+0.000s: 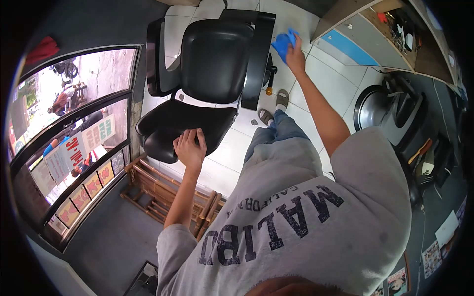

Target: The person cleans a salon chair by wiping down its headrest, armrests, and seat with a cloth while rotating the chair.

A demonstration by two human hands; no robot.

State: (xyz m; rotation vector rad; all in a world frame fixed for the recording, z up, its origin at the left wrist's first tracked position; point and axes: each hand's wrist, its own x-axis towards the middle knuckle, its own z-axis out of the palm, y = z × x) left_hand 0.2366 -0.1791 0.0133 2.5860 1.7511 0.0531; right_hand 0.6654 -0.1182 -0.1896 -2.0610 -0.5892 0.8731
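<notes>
A black salon chair (217,61) with a padded seat, armrests and backrest stands in front of me. My left hand (190,146) is at the backrest (202,121), its fingers apart and holding nothing; I cannot tell how firmly it touches. On the right side my arm stretches forward past the chair's right armrest (259,59). At its end my right hand (295,56) is closed on a crumpled blue cloth (283,44), held beside the armrest and above the tiled floor. Below the armrest sticks out a lever with an orange-yellow tip (269,91).
To my left are a bamboo bench (153,185) and a window (74,143) with signs. A cabinet (340,42) with open shelves stands at far right. Nearer on that side is a black and silver round-based object (373,108). White tiles (316,93) cover the floor.
</notes>
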